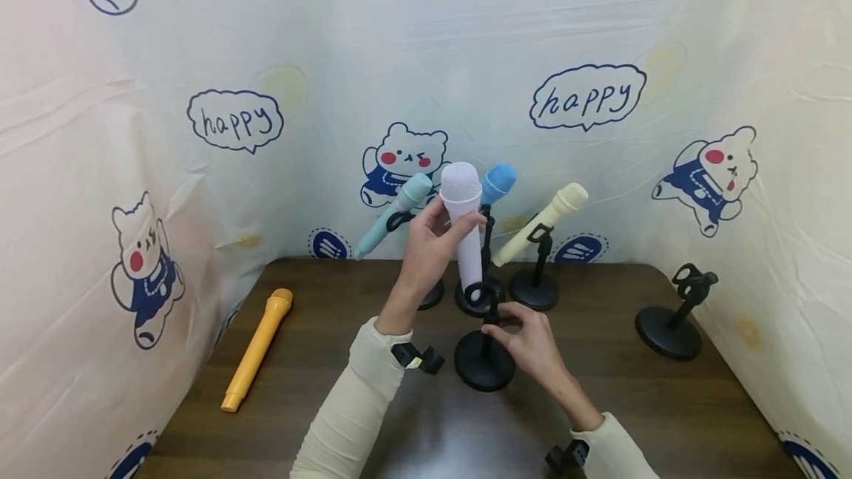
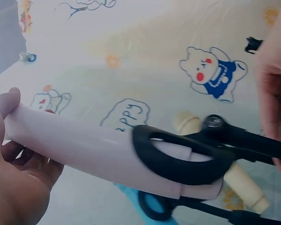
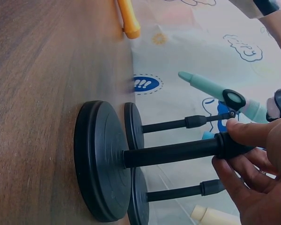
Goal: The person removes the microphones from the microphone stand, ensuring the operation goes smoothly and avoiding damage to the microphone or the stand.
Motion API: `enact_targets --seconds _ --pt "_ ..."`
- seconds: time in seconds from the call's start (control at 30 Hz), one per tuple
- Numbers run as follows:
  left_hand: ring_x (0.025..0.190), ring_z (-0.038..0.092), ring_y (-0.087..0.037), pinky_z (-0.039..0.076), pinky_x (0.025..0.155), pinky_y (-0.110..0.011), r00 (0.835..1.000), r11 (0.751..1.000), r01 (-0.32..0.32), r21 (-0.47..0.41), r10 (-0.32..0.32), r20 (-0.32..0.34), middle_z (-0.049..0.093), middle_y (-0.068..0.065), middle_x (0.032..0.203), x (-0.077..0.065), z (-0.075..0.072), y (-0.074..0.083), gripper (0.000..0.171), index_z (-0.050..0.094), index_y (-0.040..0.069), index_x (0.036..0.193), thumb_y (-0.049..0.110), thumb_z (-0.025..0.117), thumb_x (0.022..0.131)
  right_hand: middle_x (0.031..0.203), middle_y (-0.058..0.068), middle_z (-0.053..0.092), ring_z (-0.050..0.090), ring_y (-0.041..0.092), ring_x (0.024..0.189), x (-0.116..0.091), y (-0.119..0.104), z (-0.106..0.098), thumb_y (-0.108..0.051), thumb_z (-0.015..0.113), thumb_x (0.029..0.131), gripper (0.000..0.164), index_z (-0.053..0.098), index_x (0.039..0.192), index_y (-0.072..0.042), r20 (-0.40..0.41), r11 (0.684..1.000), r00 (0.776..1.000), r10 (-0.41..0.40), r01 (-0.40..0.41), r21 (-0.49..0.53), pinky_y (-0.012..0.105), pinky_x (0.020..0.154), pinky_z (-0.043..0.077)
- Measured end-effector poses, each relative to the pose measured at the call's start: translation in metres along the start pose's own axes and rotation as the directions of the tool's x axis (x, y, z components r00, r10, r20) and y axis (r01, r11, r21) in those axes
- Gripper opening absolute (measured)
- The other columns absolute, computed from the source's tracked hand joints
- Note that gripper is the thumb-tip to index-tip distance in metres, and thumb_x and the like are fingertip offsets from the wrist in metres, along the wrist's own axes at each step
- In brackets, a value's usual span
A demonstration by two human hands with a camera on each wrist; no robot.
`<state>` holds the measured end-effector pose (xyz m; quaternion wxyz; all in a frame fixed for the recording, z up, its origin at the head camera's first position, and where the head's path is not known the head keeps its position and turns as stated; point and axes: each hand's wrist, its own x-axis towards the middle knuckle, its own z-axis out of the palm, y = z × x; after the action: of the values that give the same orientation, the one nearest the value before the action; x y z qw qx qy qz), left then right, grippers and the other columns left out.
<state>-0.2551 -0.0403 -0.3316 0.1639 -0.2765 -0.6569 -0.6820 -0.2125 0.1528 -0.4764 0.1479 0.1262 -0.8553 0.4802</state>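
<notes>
A pale lavender microphone slants upward in my left hand, thumb and fingers gripping it just below the mesh head. In the left wrist view its narrow lower end passes through the black ring clip of a stand. That stand's round base rests on the table. My right hand pinches the collar at the top of the stand's post, thumb on one side and fingers on the other.
Behind, a teal microphone, a blue microphone and a cream microphone lean in black stands. An orange microphone lies on the table at left. At right stands another black stand with a bare clip.
</notes>
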Motion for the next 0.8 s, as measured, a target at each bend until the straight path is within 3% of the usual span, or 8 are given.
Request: enact_targets --seconds 0.17,0.3,0.63,0.8 --pt "0.113 0.075 -0.035 0.053 0.114 -0.051 1.0 1.0 -0.021 -0.022 0.021 -0.008 0.071 -0.027 0.124 0.006 -0.002 0.006 0.04 0.057 -0.001 0.142 0.01 0.066 0.105 0.099 0.011 0.079 0.077 0.026 0.094 0.0 0.0 0.0 -0.005 0.091 0.083 0.028 0.078 0.108 -0.004 -0.01 1.0 1.0 0.016 -0.016 0.0 0.05 0.087 0.065" --pt "0.113 0.075 -0.037 0.053 0.114 -0.052 1.0 0.999 -0.017 -0.028 0.017 -0.011 0.072 -0.029 0.121 0.007 -0.005 0.006 0.041 0.055 -0.002 0.144 0.006 0.064 0.105 0.098 0.011 0.079 0.077 0.027 0.094 0.0 0.001 0.001 -0.005 0.091 0.082 0.028 0.078 0.107 -0.004 -0.019 1.0 1.0 0.011 -0.012 -0.009 0.047 0.085 0.065" --pt "0.108 0.076 -0.018 0.054 0.114 -0.048 0.992 0.993 -0.102 -0.066 0.097 -0.081 0.068 -0.03 0.126 0.011 -0.009 0.012 0.041 0.056 -0.004 0.142 0.011 0.064 0.105 0.099 0.009 0.079 0.077 0.025 0.094 0.001 0.001 0.001 -0.007 0.092 0.083 0.028 0.078 0.108 -0.005 -0.011 1.0 1.0 0.019 -0.019 -0.004 0.047 0.087 0.065" --pt "0.106 0.076 -0.01 0.054 0.114 -0.049 0.99 0.99 -0.104 -0.096 0.094 -0.101 0.065 -0.036 0.127 0.012 -0.013 0.017 0.042 0.054 -0.005 0.142 0.01 0.064 0.104 0.099 0.01 0.079 0.077 0.027 0.095 0.001 0.001 0.001 -0.006 0.091 0.083 0.028 0.078 0.108 -0.005 -0.008 1.0 1.0 0.017 -0.017 0.008 0.049 0.088 0.064"
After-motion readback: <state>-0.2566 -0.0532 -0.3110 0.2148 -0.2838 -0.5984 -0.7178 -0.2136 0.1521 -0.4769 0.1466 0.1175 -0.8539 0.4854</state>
